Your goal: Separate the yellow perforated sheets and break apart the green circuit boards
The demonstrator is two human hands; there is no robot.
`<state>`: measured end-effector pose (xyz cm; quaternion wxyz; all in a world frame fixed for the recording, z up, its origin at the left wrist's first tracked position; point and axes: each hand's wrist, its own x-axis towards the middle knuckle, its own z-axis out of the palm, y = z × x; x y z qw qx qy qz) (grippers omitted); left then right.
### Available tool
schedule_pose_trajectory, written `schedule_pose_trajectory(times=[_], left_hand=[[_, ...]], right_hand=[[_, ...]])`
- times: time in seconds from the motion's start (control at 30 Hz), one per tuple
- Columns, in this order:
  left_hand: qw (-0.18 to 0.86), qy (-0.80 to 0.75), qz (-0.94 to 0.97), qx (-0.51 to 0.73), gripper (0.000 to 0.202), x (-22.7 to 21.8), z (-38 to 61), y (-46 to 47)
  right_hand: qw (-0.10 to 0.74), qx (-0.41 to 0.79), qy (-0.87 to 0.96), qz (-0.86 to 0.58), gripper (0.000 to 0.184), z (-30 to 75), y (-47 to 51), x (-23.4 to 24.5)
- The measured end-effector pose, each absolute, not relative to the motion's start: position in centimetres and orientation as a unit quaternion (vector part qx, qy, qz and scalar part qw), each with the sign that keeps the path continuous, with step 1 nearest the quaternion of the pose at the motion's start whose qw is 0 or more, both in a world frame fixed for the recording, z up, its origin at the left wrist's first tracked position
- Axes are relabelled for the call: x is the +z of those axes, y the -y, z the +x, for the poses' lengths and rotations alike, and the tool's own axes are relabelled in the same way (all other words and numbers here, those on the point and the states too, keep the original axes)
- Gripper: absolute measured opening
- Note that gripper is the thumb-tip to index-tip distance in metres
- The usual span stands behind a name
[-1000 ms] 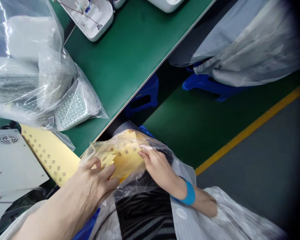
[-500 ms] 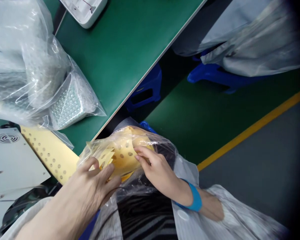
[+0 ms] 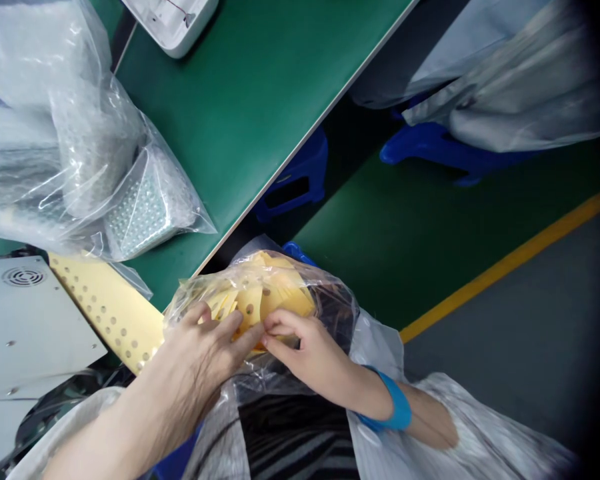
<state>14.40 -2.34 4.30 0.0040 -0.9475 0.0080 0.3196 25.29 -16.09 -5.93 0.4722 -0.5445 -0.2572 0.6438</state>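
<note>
A clear plastic bag (image 3: pixel 337 288) lies over my lap with several yellow sheets (image 3: pixel 285 290) fanned inside it, some marked with dark round spots. My left hand (image 3: pixel 207 350) rests on the left part of the sheets with bent fingers; its fingertips are partly hidden among the sheets and plastic. My right hand (image 3: pixel 310 347) pinches at the front of the sheets, thumb and index together, touching the tip of a left-hand digit. What exactly lies in that pinch is too small to make out. A blue band (image 3: pixel 397 403) circles my right wrist.
Left of the bag lies a long yellow spotted strip (image 3: pixel 105 310) beside a grey metal box (image 3: pixel 25 333). Bubble-wrapped items in a plastic bag (image 3: pixel 95 153) sit on the green table (image 3: pixel 240 87), with a white tray (image 3: pixel 180 37) behind. Blue stools (image 3: pixel 300 180) and another person's clothing (image 3: pixel 510 87) are at right.
My right hand has come down and left from a spotted sheet to meet my left hand. My left hand's digits have moved slightly right. The view has shifted a little.
</note>
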Motion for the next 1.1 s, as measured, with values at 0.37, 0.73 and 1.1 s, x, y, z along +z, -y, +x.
schedule_pose_trajectory(times=[0.37, 0.73, 1.1], left_hand=[[0.023, 0.005, -0.947, 0.32, 0.048, 5.0, 14.6, 2.4], [0.013, 0.006, -0.948, 0.319, 0.045, 4.4, 14.2, 2.2], [0.023, 0.034, -0.927, 0.373, 0.067, 4.9, 14.7, 2.5]], right_hand=[[0.468, 0.598, 0.286, -0.584, 0.02, 24.1, 16.2, -6.4], [0.456, 0.676, 0.171, -0.553, 0.015, 24.2, 15.8, -7.0], [0.52, 0.679, 0.163, -0.491, 0.029, 24.1, 16.0, -7.6]])
